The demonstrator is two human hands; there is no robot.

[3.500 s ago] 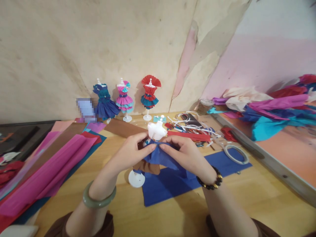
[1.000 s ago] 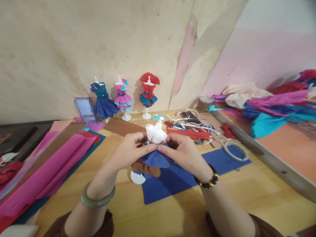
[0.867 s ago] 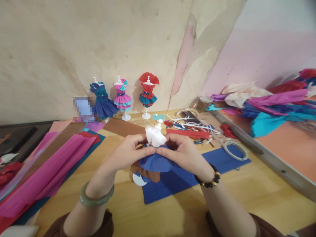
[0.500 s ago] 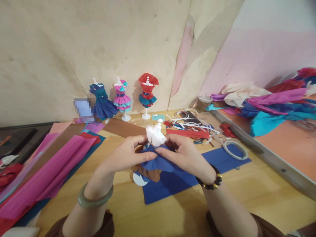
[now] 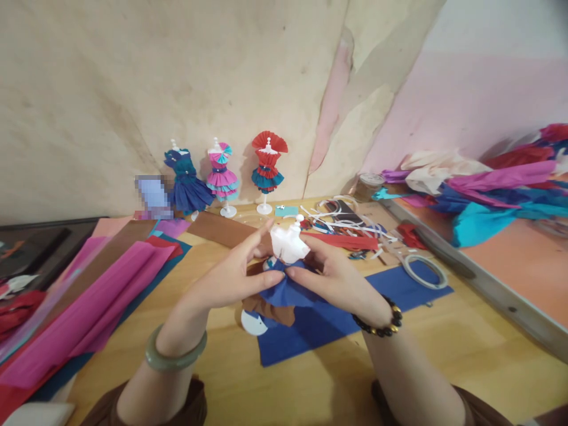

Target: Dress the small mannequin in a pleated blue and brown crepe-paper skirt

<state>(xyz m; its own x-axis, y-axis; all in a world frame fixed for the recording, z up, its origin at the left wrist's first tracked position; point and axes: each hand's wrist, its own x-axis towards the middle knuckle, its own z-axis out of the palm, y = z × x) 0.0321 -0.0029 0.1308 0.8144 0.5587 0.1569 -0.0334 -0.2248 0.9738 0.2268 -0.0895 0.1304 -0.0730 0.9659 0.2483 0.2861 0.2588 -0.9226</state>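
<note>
A small white mannequin [image 5: 289,244] on a round white base [image 5: 252,323] is held above the wooden table [image 5: 310,378]. A blue crepe-paper skirt [image 5: 286,291] wraps its waist over a brown paper layer [image 5: 266,307]. My left hand [image 5: 231,277] pinches the blue paper at the waist with thumb and fingers, index finger stretched out. My right hand [image 5: 339,279] presses the blue paper against the waist from the right, fingers closed on it.
Three dressed mini mannequins [image 5: 224,174] stand against the wall. Pink, brown and red crepe sheets [image 5: 84,302] lie at the left, a blue sheet [image 5: 337,319] under my hands. Paper strips and scraps [image 5: 350,228], a tape ring [image 5: 423,272] and a jar [image 5: 368,186] lie behind. Piled crepe [image 5: 497,189] fills the right.
The mannequin has shifted slightly right and up. My left index finger has straightened out, and both hands keep gathering the blue paper at the waist.
</note>
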